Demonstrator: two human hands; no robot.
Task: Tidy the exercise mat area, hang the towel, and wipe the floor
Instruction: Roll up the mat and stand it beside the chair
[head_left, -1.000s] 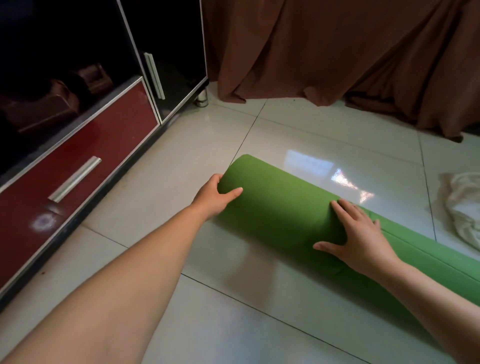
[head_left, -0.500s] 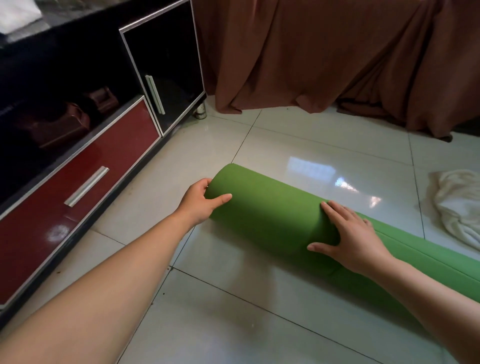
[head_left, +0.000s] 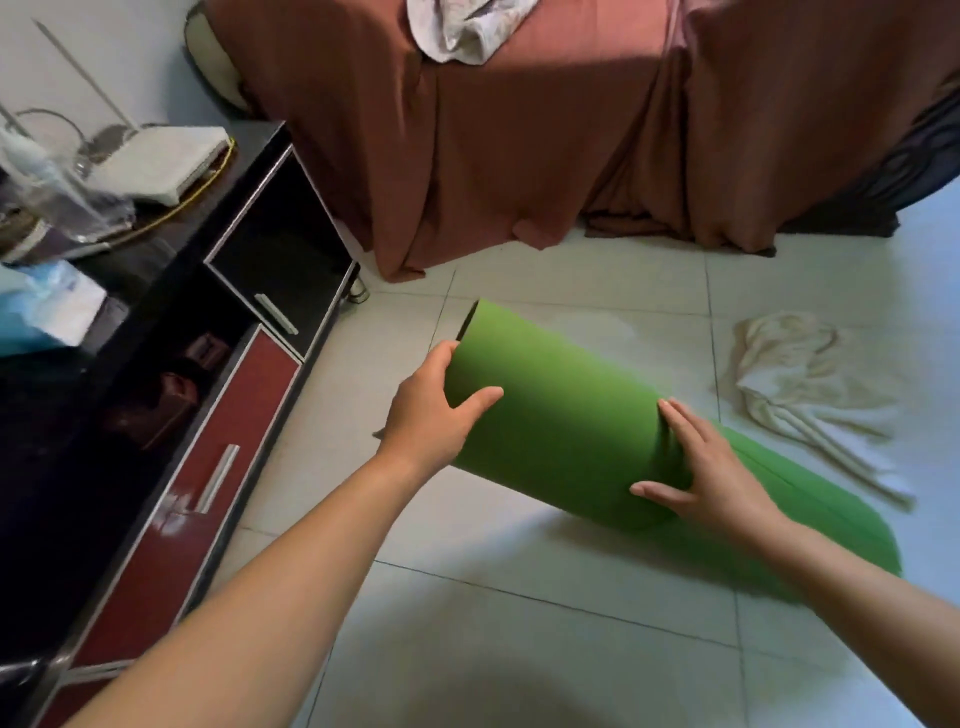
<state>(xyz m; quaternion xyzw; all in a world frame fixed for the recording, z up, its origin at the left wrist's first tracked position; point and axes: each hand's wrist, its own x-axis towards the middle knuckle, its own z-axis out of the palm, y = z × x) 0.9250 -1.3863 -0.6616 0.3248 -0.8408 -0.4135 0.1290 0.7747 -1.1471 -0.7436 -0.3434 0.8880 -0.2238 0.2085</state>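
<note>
A rolled green exercise mat (head_left: 566, 415) is tilted, its left end lifted off the white tiled floor (head_left: 519, 649) and its right end still down. My left hand (head_left: 434, 415) grips the raised left end, thumb across the top. Farther right, my right hand (head_left: 711, 470) lies over the roll with fingers spread. A crumpled cream towel (head_left: 810, 384) lies on the floor to the right of the mat.
A black and red cabinet (head_left: 208, 431) runs along the left, with a white box (head_left: 161, 161) and clear containers on top. A bed under a brown cover (head_left: 545, 130) fills the back, a light cloth (head_left: 462, 26) lying on it.
The mat's left end has come up off the floor in my left hand. My view has risen and pulled back, so the cabinet top and the bed now show.
</note>
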